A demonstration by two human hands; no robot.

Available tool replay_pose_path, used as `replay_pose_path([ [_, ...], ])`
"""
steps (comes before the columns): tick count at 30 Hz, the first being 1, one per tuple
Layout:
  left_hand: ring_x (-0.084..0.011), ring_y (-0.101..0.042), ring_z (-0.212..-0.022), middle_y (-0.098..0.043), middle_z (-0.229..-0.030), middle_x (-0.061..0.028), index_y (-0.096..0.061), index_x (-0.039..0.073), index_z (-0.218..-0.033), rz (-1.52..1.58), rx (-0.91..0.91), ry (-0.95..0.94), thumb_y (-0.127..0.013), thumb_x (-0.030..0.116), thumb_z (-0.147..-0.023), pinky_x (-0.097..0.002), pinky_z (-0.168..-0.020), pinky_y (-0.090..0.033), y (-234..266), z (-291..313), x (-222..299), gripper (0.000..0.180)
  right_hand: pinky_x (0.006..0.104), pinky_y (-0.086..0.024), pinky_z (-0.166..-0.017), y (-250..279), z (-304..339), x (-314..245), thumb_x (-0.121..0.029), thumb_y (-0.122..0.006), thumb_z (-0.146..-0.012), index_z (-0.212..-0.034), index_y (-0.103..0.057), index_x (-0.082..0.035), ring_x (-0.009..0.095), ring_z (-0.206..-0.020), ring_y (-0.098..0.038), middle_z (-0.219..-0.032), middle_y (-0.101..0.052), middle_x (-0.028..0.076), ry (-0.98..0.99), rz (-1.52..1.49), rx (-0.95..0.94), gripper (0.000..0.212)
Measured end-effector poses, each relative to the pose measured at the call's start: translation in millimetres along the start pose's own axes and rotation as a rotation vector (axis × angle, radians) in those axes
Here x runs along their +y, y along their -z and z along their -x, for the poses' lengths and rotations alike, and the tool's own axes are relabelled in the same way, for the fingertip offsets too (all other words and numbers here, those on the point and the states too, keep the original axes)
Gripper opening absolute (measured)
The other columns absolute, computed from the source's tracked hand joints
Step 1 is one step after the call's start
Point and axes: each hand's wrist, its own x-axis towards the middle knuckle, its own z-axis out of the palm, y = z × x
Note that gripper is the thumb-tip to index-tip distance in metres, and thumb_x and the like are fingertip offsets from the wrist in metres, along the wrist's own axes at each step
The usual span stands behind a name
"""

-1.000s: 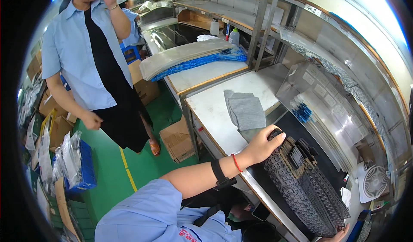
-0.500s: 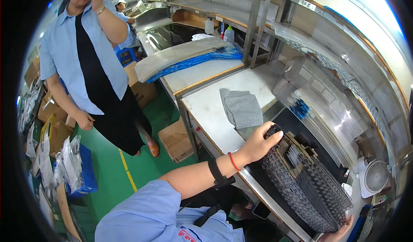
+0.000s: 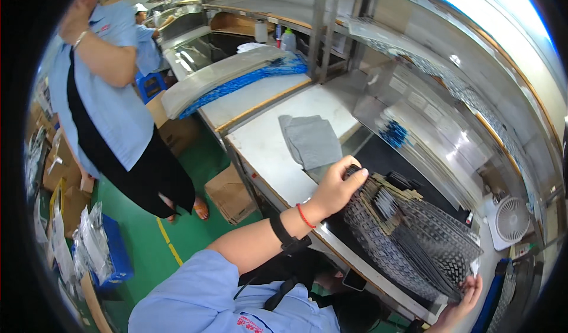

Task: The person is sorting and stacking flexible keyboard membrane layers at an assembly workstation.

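A thick bundle of dark sheets (image 3: pixel 376 235) with a grey woven-looking pattern and tan bands lies over the black work surface (image 3: pixel 378 154). My left hand (image 3: pixel 332 192) grips its far left end, thumb on top and fingers wrapped over the edge. At the near right end my right hand (image 3: pixel 466 300) holds the bundle's edge, with part of that hand hidden. The layers spread apart in the middle and toward my right hand. Beyond my left hand a folded grey cloth (image 3: pixel 310 140) lies on the white tabletop (image 3: pixel 254 146).
Clear flat sheets (image 3: pixel 435 149) stand behind the bundle, under metal shelving (image 3: pixel 324 37). A small white fan (image 3: pixel 510 222) is at the right. A person in a light blue shirt (image 3: pixel 112 114) stands left, near a cardboard box (image 3: pixel 231 194) and a blue crate (image 3: pixel 118 250).
The view has shifted, so most things sit further left. Near my right hand, the bundle's layers have fanned wider apart. My right hand shows more of its fingers; my left keeps its hold.
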Motion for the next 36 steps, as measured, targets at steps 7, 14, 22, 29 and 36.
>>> replay_pose_path([
  [7,-0.0051,-0.04,-0.076,-0.046,-0.077,0.0036,-0.051,0.004,-0.083,-0.065,0.002,0.063,-0.05,0.016,-0.086,-0.0199,-0.069,-0.035,-1.4,2.4,14.3,0.012,0.0361,-0.036,-0.095,-57.1,30.1,-70.8,-0.031,-0.064,-0.082,-0.125,-0.045,0.001,0.025,-0.111,-0.049,-0.12,-0.052,0.015,0.5,0.805,-0.039,0.057],
  [14,-0.0029,-0.04,-0.067,-0.047,-0.072,0.0052,-0.052,0.004,-0.081,0.17,-0.01,0.146,-0.053,0.015,-0.088,-0.02,-0.061,-0.035,-5.1,-0.2,4.0,0.013,0.0439,-0.034,-0.096,-159.2,38.1,-106.2,-0.031,-0.078,-0.059,-0.124,-0.046,-0.001,0.034,-0.113,-0.046,-0.124,-0.048,0.018,0.6,1.179,-0.56,0.079],
  [22,-0.0026,-0.038,-0.069,-0.045,-0.072,0.0057,-0.051,0.004,-0.08,0.21,-0.045,0.166,-0.052,0.015,-0.088,-0.0195,-0.062,-0.033,-2.0,2.0,3.3,0.014,0.0331,-0.044,-0.069,-190.7,32.5,-92.1,-0.022,-0.071,-0.068,-0.116,-0.053,-0.004,0.023,-0.082,-0.056,-0.087,-0.057,0.007,0.597,1.094,-0.811,0.054],
  [29,-0.0032,-0.038,-0.07,-0.044,-0.071,0.0053,-0.051,0.004,-0.078,0.131,-0.047,0.127,-0.051,0.015,-0.088,-0.0196,-0.062,-0.033,5.0,2.1,4.6,0.015,0.0354,-0.044,-0.072,-209.3,10.1,-77.2,-0.012,-0.072,-0.065,-0.11,-0.054,-0.007,0.025,-0.09,-0.055,-0.096,-0.056,0.009,0.708,1.113,-0.692,0.049],
  [36,-0.0063,-0.045,-0.077,-0.051,-0.083,0.0003,-0.054,0.002,-0.089,0.066,-0.01,0.069,-0.049,0.016,-0.089,-0.0208,-0.07,-0.038,-5.1,-1.8,0.7,0.015,0.0417,-0.037,-0.096,-206.8,-14.3,-68.9,-0.028,-0.079,-0.06,-0.121,-0.047,-0.003,0.03,-0.11,-0.05,-0.116,-0.052,0.015,0.686,1.061,-0.705,0.073],
])
